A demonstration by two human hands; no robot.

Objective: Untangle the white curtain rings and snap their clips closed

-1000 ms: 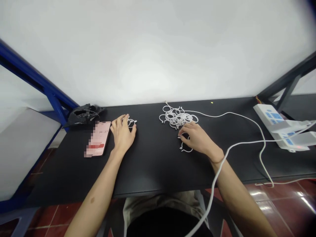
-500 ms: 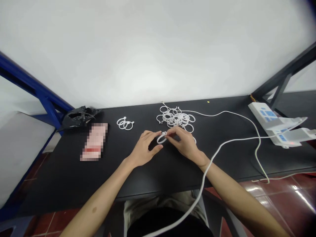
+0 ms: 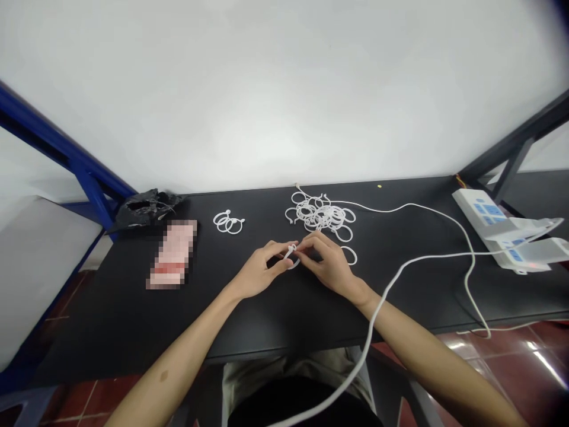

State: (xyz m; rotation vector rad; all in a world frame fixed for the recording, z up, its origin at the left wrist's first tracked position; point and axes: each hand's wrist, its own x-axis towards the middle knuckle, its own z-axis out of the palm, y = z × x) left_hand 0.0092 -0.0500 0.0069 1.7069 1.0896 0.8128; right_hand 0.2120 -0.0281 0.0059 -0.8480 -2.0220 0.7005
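Over the front middle of the black table, my left hand (image 3: 258,270) and my right hand (image 3: 326,261) meet at one white plastic ring (image 3: 288,252) with small knobbed ends. My right thumb and forefinger pinch it near its knobbed ends. On its left side, my left thumb and fingers close on it. Just beyond my right hand lies a tangled pile of similar white rings (image 3: 326,218), with a loose ring (image 3: 354,256) beside the hand. Further left, a small group of white rings (image 3: 229,222) overlaps on the table.
A pixelated pinkish flat object (image 3: 173,252) lies on the left, near a crumpled black plastic bag (image 3: 146,207). White power strips (image 3: 493,219) with plugs stand at right. A thick white cable (image 3: 377,308) crosses above my right forearm. Behind the table (image 3: 249,320) rises a white wall.
My left thumb and fingers have closed in on the ring, where they were apart before. The ring has turned and come slightly nearer to me between both hands.
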